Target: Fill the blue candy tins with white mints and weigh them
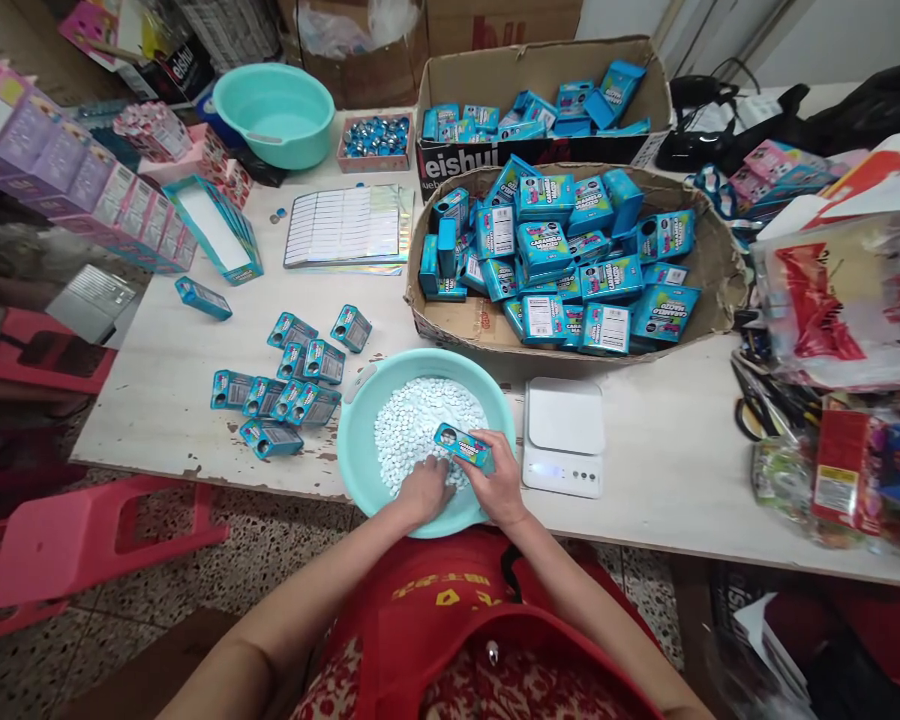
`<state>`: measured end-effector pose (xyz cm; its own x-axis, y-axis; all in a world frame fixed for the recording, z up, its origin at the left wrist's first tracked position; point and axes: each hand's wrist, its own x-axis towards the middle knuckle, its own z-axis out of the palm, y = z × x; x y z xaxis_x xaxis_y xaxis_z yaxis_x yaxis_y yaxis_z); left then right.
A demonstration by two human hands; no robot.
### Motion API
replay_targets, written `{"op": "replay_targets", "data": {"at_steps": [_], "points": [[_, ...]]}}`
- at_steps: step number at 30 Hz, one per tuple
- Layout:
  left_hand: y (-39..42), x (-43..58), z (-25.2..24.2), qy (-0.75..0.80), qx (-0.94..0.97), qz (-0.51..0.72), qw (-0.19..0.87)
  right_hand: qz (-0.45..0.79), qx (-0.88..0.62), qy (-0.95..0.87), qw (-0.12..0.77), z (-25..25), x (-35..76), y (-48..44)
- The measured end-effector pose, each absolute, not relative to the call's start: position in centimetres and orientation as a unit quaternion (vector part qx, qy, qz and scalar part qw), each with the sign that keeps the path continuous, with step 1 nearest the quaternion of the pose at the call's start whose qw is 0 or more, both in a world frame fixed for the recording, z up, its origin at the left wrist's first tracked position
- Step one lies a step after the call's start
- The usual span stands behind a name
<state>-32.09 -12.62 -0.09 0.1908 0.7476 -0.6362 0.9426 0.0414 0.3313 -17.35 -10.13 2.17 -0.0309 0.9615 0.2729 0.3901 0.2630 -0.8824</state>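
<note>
Right hand [497, 480] pinches a small blue box [457, 443] between thumb and fingers, held above the near right part of the teal basin [356, 440]. Box is tilted, printed side up, round opening at its left end. Left hand [426, 490] is in the basin, fingertips down among the white pieces [420, 410], just beside the box; fingers partly buried, cannot tell if they are closed on any. Pieces cover the basin floor, heaped up toward the middle.

Basin sits at the near edge of the table [660, 450], in front of the person's red apron [450, 580]. White scale [566, 415] just right of the basin, display lit. Left of the basin, a loose cluster of blue packs [285, 390], several showing round openings on top, some touching, a few apart.

Behind the basin, a low carton [709, 290] full of more blue packs, lying every which way; behind that a second carton [465, 75], also with blue packs. Left of the cartons: shallow tray [373, 164] of small blue and silver bits, then another teal basin [274, 100]. Stack of sheets [341, 225] in front of the tray. Scissors [754, 412] at right, near bagged goods. Red stool [60, 540] at lower left, off the table.
</note>
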Motion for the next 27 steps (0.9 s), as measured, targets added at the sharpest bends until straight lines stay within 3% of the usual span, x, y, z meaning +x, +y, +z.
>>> {"op": "replay_targets", "data": {"at_steps": [3, 7, 10, 17, 27], "points": [[-11.5, -32.1, -0.3, 0.626, 0.615, -0.043, 0.478, 0.333, -0.539, -0.625, 0.456, 2.8, -17.0, -9.9], [-9.4, -34.3, 1.4, 0.641, 0.338, 0.224, 0.651, 0.348, -0.564, -0.602, 0.445, 3.4, -16.7, -9.9], [-8.1, -34.8, 4.2, 0.557, 0.218, 0.393, 0.698, 0.356, -0.565, -0.616, 0.418, 3.5, -16.9, -10.1], [-6.2, -31.7, 7.9, 0.511, 0.171, 0.614, 0.577, 0.383, -0.533, -0.652, 0.380, 4.1, -18.2, -10.6], [-5.3, -30.2, 9.1, 0.564, 0.159, 0.632, 0.507, 0.407, -0.529, -0.631, 0.395, 5.2, -18.6, -9.9]]}}
